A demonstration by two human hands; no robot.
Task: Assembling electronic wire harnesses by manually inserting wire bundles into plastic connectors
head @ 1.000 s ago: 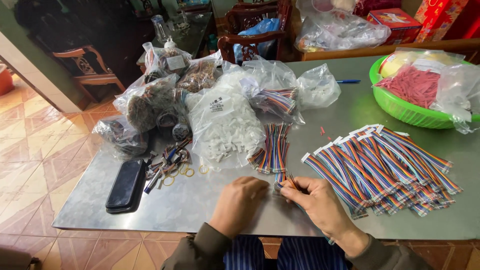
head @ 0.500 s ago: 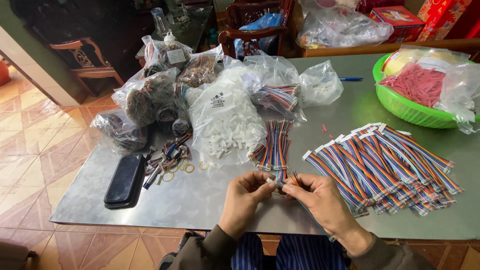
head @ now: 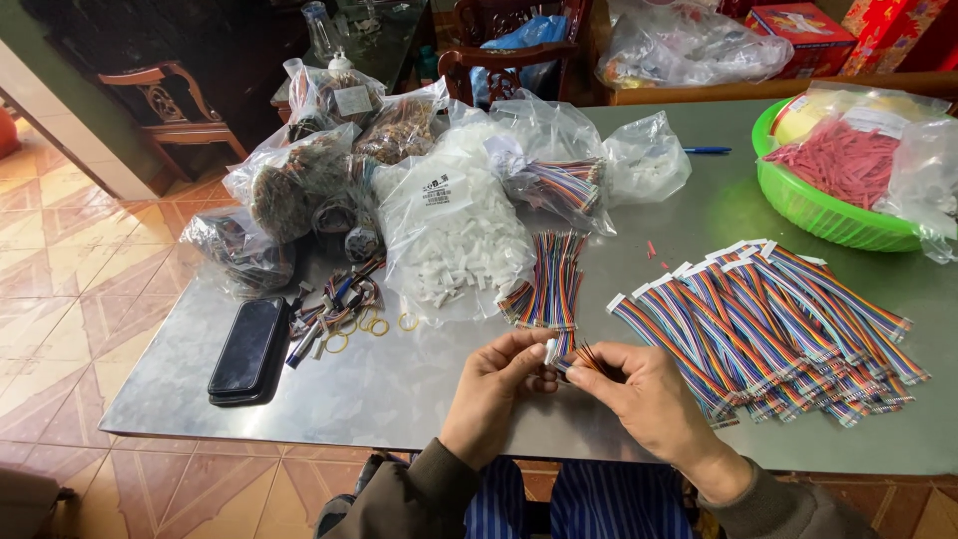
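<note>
Person seated at near edge of a grey metal table (head: 399, 389), both hands raised just above it, near centre. Left hand (head: 494, 384) and right hand (head: 639, 394) meet fingertip to fingertip, both pinched closed on one short rainbow ribbon cable (head: 571, 357). A small white plug sits at the left-hand end; the loose wire ends fan out toward the right hand. Cable's long axis runs roughly left-right, tilted a little, plug end pointing left.

Just beyond the hands, a loose bunch of the same cables (head: 549, 279) lies w/ wires running near-to-far. To the right, a big fanned pile of finished cables (head: 768, 329) w/ white plugs toward the far left, wires slanting to the near right. Far side: clear bag of white plastic connectors (head: 449, 240), other bags of parts. Far right, green basket (head: 828, 215) w/ red pieces in a bag. Left, a black phone (head: 247, 349) lies flat, rubber bands (head: 374, 324) beside it.
</note>
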